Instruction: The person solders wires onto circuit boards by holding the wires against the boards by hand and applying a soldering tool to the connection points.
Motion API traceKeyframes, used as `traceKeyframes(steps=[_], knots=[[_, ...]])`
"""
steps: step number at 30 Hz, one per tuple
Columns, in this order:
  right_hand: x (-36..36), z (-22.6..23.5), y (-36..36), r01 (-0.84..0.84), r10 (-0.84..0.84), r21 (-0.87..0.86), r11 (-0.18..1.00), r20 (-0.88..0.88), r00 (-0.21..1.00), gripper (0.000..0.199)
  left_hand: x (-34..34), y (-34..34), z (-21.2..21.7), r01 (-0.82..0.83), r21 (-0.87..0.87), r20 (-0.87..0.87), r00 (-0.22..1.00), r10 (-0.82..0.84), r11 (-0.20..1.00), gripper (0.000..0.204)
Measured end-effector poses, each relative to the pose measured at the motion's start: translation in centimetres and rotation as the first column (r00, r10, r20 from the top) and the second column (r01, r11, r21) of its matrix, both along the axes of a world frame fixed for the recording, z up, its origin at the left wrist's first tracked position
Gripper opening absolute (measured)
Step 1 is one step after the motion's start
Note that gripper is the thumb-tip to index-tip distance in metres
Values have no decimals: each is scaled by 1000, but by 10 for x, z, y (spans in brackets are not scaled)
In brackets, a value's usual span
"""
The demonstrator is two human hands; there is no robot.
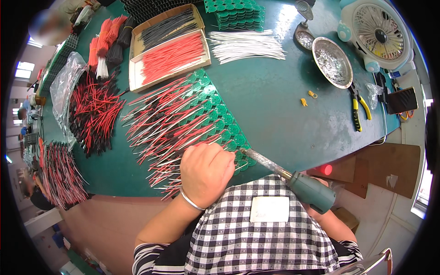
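As a person in a checked apron [256, 243] leans in at a green worktable [284, 119], a green board [228, 120] of joined round discs lies flat at the table's near edge, partly under the left hand [207, 170]. That hand, a silver bangle [190, 200] at its wrist, is drawn in narrow with fingers curled; whether it pinches a wire cannot be told. The right hand [314, 211], largely hidden behind a dark green handle, grips a soldering iron [311, 189]. The iron's tip ends over the board's near right side, just beside the left fingertips; contact cannot be confirmed.

Judging by the dense fringe of red, black and white wires [167, 126], most of the board appears done, with the near corner probably left. Discs along the right edge show no wires standing over them, though their joints are too small to read.

The board looks bright green and glossy, its right edge straight and its left side buried under wires that fan out well past it, tangled and overlapping.

Plenty of material seems to remain: more green boards [238, 17] sit stacked at the far side, loose red wires [172, 57] fill a carton [135, 75], and white wires [247, 46] lie piled beside it.
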State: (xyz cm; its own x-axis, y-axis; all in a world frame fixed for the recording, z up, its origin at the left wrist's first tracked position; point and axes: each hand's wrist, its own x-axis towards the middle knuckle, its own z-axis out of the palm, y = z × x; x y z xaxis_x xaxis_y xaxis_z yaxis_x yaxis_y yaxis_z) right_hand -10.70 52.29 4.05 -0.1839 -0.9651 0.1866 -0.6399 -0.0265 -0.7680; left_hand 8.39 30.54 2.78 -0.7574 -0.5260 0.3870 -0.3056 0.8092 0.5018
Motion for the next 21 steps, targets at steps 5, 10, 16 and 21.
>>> traceKeyframes(steps=[5, 10, 16, 21], knots=[[1, -1, 0, 0, 0, 1, 1000, 15, 1000, 22, 0, 0, 0, 0, -9, -7, 1000, 0, 1000, 16], [1, 2, 4, -17, 18, 48, 999, -19, 1000, 26, -1, -1, -1, 3, -14, -14, 1000, -3, 1000, 17], [-8, -19, 26, 109, -161, 172, 979, 324, 932, 26, 1, -1, -3, -12, -17, 6, 1000, 12, 1000, 16], [7, -30, 34, 324, -337, 118, 939, 504, 795, 62, 3, 0, -3, 37, -5, 28, 999, -37, 999, 13]])
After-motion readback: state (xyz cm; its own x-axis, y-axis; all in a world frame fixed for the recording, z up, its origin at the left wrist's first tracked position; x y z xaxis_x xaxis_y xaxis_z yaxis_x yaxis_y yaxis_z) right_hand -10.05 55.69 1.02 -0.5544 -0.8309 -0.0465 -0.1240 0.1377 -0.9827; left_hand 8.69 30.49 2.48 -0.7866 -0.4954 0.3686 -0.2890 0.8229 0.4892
